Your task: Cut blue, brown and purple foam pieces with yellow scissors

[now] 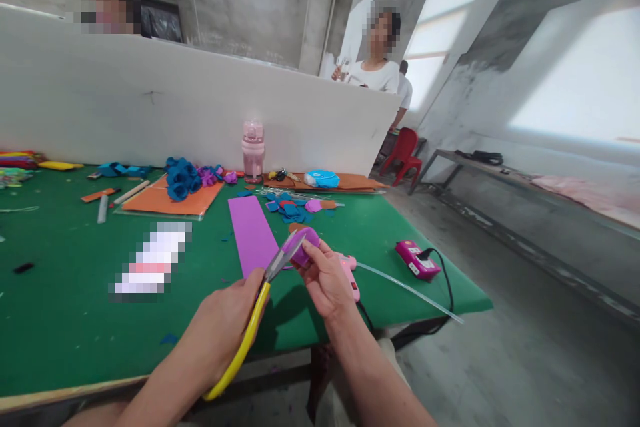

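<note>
My left hand is closed around a pair of scissors with long yellow handles, its blades parted and pointing up and to the right. Between the fingers and thumb of my right hand is a small curled purple strip, perhaps felt or foam. The blades lie against this strip's left side; whether they cut into it I cannot tell. Flat on the green table behind the scissors is a larger purple sheet. A pink glue gun with a clear glue stick lies partly hidden behind my right hand.
Blue scraps lie beyond my hands, near a pink bottle by the white partition. Blue rolled pieces rest on an orange sheet. A magenta power socket with a black cord sits right. People are behind the partition.
</note>
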`<state>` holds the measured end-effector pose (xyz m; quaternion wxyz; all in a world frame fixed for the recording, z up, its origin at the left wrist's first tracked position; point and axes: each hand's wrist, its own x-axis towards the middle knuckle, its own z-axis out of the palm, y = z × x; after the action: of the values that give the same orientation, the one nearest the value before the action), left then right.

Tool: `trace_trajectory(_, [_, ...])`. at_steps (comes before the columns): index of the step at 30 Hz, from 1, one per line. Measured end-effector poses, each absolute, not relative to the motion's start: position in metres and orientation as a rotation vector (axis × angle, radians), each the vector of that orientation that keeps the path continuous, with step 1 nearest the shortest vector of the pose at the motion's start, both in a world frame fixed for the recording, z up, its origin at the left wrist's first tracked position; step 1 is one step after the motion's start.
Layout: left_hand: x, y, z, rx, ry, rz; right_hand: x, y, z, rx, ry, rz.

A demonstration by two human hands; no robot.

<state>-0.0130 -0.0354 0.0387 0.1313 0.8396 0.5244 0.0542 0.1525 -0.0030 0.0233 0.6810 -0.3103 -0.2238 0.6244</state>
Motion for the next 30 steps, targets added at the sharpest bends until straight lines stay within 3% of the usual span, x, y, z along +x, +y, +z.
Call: trace_trajectory(30, [-0.0148, -0.0365, 0.0321, 2.457, 1.504, 0.218, 0.154, -0.0036, 0.0265, -0.674, -0.52, 1.407])
